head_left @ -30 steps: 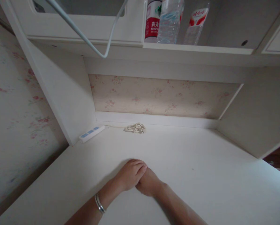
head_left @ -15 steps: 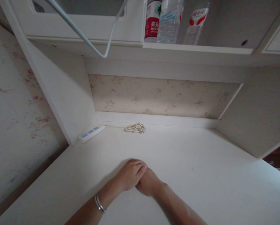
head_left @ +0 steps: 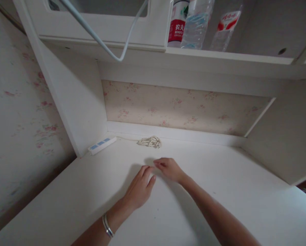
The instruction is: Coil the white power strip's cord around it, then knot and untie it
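Note:
My left hand (head_left: 140,186) is over the white desktop (head_left: 112,184), with its thumb apart from the fingers and nothing in it. A silver bracelet (head_left: 107,225) circles that wrist. Just beyond its fingertips is my right hand (head_left: 169,169), its fingers curled in loosely towards the thumb; I see no object in it. The fingertips of the two hands are close together; whether they touch I cannot tell. Behind the hands, a bundled white cord (head_left: 150,141) lies near the back edge. It runs left to a white power strip (head_left: 102,145) with blue socket faces.
Above the desk, an open shelf holds a red-labelled bottle (head_left: 177,29), a clear plastic bottle (head_left: 196,29) and another clear bottle with a red-and-white label (head_left: 226,27). A pale cable (head_left: 99,40) hangs in a loop before the cabinet. Side panels (head_left: 73,99) bound the desk.
My hands have parted from their clasp, the right one moving forward and right, the left one opening its thumb. The view has shifted slightly left.

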### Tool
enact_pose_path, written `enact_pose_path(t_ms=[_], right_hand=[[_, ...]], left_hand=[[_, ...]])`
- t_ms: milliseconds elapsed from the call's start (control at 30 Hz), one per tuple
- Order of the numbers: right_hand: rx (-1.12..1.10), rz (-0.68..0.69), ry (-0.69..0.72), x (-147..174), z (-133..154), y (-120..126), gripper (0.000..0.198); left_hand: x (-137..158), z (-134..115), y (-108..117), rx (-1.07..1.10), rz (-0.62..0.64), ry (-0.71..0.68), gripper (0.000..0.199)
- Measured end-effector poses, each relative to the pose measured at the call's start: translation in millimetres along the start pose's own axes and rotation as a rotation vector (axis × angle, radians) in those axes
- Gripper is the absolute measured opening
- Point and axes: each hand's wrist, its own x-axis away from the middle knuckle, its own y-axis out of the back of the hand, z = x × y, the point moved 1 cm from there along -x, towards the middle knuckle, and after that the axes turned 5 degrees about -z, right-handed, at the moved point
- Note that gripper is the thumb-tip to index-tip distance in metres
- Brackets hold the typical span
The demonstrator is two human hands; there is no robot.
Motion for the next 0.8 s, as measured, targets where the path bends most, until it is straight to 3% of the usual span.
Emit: enact_pose_path(t_ms=[100, 200, 333, 533, 800], right_hand=[[0.085, -0.232, -0.245, -39.3, -26.7, 20.8, 0.034], [0.16, -0.258, -0.328, -73.0, -50.2, 28.6, 0.037], [0.242, -0.19, -0.331, -104.6, -67.2, 23.2, 0.043], [0.385, -0.088, -0.257, -134.2, -62.4, 3.5, 0.044], [0.513, -0.042, -0.175, -131.1, -49.2, -4.2, 0.029]], left_hand=[[2.7, 5.4, -1.9, -0.003, 0.013, 0.021, 0.031], [6.2, 4.5, -2.8, -0.021, 0.115, -0.011, 0.03], [8.8, 1.1, -1.4, -0.054, 0.18, -0.035, 0.029], [10.6, 0.3, -1.0, -0.099, 0.213, -0.076, 0.026], [10.4, 1.0, 1.9, -0.15, 0.235, -0.1, 0.023]])
